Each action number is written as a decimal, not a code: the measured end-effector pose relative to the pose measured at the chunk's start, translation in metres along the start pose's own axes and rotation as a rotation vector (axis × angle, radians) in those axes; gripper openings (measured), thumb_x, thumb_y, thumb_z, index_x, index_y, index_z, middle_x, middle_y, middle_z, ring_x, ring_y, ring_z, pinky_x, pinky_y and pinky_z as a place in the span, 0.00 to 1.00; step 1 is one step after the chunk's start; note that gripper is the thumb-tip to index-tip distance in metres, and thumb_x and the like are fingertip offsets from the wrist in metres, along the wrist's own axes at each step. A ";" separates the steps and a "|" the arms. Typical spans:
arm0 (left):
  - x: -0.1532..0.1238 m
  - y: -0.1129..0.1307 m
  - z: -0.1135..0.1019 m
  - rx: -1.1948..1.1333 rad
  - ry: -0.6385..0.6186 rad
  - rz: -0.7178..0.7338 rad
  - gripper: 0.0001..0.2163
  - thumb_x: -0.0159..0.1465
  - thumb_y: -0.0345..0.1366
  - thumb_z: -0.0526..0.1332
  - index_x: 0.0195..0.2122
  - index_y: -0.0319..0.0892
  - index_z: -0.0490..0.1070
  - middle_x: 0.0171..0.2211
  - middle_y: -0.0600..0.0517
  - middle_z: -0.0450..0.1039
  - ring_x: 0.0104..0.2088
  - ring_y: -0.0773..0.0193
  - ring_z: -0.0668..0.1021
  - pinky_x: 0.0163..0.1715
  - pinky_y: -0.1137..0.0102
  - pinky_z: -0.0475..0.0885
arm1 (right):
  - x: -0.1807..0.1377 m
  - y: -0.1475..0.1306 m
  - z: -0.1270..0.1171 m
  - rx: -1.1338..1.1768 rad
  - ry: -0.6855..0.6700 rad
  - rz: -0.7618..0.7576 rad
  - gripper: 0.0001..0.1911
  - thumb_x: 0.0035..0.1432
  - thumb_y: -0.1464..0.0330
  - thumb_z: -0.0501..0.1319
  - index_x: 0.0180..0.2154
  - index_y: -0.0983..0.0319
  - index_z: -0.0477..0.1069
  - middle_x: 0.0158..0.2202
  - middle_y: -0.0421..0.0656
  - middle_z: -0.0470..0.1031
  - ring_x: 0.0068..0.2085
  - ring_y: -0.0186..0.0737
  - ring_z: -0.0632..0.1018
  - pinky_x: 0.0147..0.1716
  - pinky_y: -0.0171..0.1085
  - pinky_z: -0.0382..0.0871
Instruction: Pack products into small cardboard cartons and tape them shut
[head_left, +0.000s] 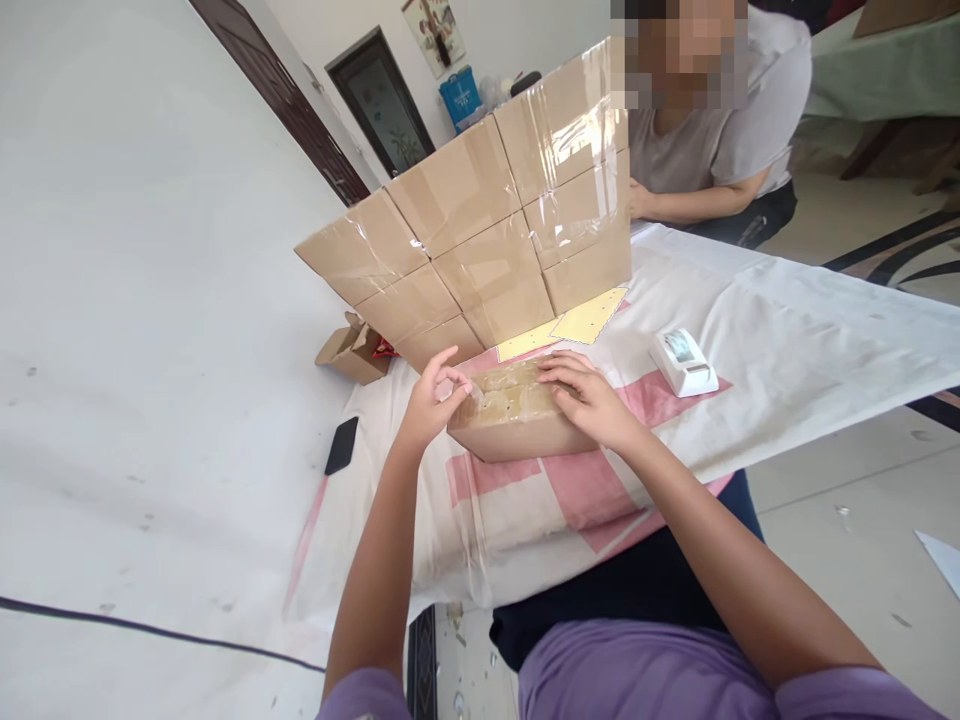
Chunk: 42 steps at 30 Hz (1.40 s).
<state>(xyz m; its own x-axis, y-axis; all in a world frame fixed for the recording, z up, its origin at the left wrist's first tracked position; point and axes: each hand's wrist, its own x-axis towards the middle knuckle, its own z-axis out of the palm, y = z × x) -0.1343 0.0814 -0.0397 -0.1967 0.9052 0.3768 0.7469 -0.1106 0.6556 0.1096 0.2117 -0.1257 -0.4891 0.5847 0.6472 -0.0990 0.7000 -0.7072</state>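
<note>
A small taped cardboard box [510,425] lies on the white-and-pink cloth [750,340] in front of me. My left hand [435,395] is curled at the box's left end, fingers pinched on what looks like a roll or strip of clear tape. My right hand [589,395] lies flat on the box's top, fingers stretched out and pressing on the tape.
A stack of several taped cardboard boxes [487,230] stands just behind. Yellow label sheets [589,320] lie at its foot, a small white printer [682,362] to the right, a black phone [342,445] and an open carton [352,350] at the left. Another person [712,130] sits opposite.
</note>
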 end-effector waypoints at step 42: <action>0.007 0.007 -0.007 -0.089 -0.281 -0.081 0.27 0.65 0.39 0.66 0.64 0.52 0.64 0.46 0.50 0.72 0.42 0.63 0.80 0.47 0.65 0.75 | -0.001 0.000 0.001 -0.005 0.009 0.003 0.13 0.63 0.70 0.57 0.45 0.55 0.78 0.55 0.44 0.77 0.63 0.52 0.70 0.65 0.61 0.61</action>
<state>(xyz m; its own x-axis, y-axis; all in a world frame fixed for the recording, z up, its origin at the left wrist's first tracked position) -0.1347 0.0844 -0.0281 -0.0610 0.9892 0.1335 0.6747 -0.0577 0.7358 0.1096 0.2105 -0.1261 -0.4816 0.5902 0.6479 -0.0934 0.7005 -0.7075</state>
